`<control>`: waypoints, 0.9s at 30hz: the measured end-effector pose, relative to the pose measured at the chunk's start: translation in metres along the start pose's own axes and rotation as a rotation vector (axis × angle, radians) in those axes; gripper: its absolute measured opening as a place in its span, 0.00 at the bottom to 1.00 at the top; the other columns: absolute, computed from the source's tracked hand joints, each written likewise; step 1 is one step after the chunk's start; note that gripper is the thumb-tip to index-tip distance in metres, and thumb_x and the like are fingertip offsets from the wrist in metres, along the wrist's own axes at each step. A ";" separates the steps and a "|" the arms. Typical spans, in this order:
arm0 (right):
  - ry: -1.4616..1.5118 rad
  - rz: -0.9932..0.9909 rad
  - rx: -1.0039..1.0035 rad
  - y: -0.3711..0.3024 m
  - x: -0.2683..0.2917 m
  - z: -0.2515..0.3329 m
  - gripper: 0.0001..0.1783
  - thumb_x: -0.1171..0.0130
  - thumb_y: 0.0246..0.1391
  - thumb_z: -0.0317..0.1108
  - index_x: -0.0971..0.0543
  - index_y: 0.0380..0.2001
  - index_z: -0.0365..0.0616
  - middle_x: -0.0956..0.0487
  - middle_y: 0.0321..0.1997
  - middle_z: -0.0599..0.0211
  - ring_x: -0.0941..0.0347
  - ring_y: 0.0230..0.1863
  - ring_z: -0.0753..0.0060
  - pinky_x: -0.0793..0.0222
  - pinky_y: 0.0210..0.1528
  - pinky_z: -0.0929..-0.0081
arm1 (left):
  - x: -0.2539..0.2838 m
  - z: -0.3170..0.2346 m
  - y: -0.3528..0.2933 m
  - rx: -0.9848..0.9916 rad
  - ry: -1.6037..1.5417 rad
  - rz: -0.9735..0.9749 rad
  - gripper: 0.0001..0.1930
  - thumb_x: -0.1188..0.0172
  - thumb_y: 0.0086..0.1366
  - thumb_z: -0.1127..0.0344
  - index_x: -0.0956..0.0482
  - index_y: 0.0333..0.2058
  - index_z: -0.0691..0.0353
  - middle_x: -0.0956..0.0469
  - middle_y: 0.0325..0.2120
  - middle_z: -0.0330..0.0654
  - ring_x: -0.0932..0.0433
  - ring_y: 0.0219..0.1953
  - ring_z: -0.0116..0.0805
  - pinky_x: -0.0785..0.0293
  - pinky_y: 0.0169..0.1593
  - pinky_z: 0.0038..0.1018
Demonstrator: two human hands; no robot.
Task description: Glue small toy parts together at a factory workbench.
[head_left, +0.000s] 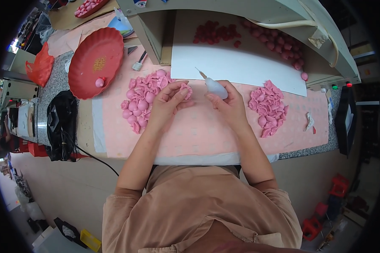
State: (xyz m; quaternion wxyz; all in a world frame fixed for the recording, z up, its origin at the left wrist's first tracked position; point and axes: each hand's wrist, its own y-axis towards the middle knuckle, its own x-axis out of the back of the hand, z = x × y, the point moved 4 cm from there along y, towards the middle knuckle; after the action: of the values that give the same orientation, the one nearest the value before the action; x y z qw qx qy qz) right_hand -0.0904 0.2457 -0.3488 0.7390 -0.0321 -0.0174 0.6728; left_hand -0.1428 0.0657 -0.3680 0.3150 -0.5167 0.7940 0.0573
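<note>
In the head view, the left hand (pixel 166 104) pinches a pink ruffled piece (pixel 187 90) beside the left pink heap (pixel 136 101); the right hand (pixel 231 102) grips a needle-tipped squeeze bottle (pixel 217 89). A light pinch should spare the frills; gentle squeezing suits so fine a tip.

Workshop: worktable (pixel 194 141), piled pink pieces (pixel 142 104), 1 squeeze bottle (pixel 216 88).

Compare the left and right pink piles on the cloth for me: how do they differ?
Size: the left pile covers more cloth than the right pile.
Make-up: the left pile shows many smooth round forms among its ruffles; the right pile looks mostly ruffled.
Place: the left pile is partly overlapped by the left hand in view; the right pile shows clear of the right hand.
Shared: both are pink, loosely heaped.
</note>
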 end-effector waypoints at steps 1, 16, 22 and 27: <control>-0.002 -0.003 0.003 0.001 -0.001 0.001 0.11 0.40 0.57 0.25 0.32 0.40 0.43 0.22 0.38 0.69 0.29 0.31 0.84 0.31 0.30 0.85 | 0.000 0.001 -0.001 -0.001 0.000 0.004 0.12 0.42 0.66 0.70 0.26 0.48 0.64 0.22 0.41 0.39 0.22 0.42 0.27 0.20 0.47 0.26; -1.092 -0.608 0.266 0.129 0.106 0.026 0.19 0.35 0.48 0.38 0.21 0.42 0.41 0.22 0.44 0.47 0.24 0.42 0.42 0.28 0.48 0.57 | -0.006 0.011 0.002 0.037 0.112 0.076 0.15 0.45 0.69 0.67 0.27 0.52 0.61 0.22 0.44 0.40 0.23 0.40 0.25 0.23 0.44 0.25; -1.098 -0.443 0.038 0.143 0.097 0.003 0.17 0.34 0.43 0.28 0.21 0.40 0.37 0.24 0.42 0.46 0.27 0.45 0.44 0.29 0.47 0.56 | -0.002 0.008 -0.001 0.039 0.063 0.080 0.13 0.48 0.70 0.68 0.28 0.52 0.62 0.23 0.44 0.40 0.23 0.40 0.27 0.23 0.44 0.27; -1.077 -0.504 0.391 0.105 0.079 0.015 0.15 0.37 0.49 0.28 0.21 0.42 0.41 0.21 0.42 0.52 0.26 0.46 0.50 0.30 0.50 0.62 | -0.011 0.007 -0.004 0.096 0.018 0.064 0.11 0.50 0.72 0.64 0.29 0.49 0.58 0.25 0.41 0.38 0.25 0.36 0.25 0.27 0.36 0.23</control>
State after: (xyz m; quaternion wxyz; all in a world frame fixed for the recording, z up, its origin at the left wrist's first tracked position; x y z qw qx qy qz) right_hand -0.1879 0.3345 -0.3431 0.7548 0.4523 -0.2709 0.3903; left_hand -0.1335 0.0750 -0.3664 0.3304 -0.4757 0.8148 0.0248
